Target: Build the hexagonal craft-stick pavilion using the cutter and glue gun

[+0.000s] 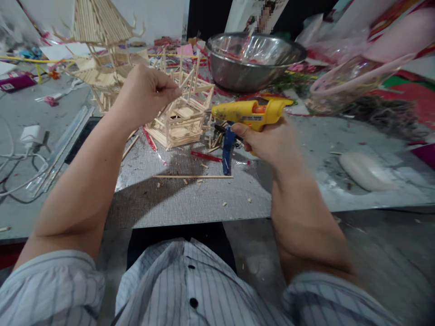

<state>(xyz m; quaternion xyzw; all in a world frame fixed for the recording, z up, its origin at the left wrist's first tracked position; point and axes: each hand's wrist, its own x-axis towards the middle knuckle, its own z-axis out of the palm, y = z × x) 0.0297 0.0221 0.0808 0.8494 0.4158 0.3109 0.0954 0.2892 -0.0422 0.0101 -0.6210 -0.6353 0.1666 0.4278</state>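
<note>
My right hand (272,140) is wrapped round a yellow glue gun (234,111), whose nozzle points left at an open frame of thin wooden sticks (180,131). Over the left side of that frame, my left hand (146,93) has its thumb and fingers pinched together; whatever sits between them is too small to make out. Just below the glue gun lies a tool with a blue handle (227,151), partly covered by my right hand. A single wooden stick (193,176) rests flat on the table in front of the frame, with several short offcuts around it.
Behind my left hand stands a tiered stick tower (103,27) with a pointed roof. A steel bowl (251,68) is at the back, a pink-handled basket (340,90) to its right. Cables and a white charger (32,136) lie at left. The table's front edge (204,222) is near me.
</note>
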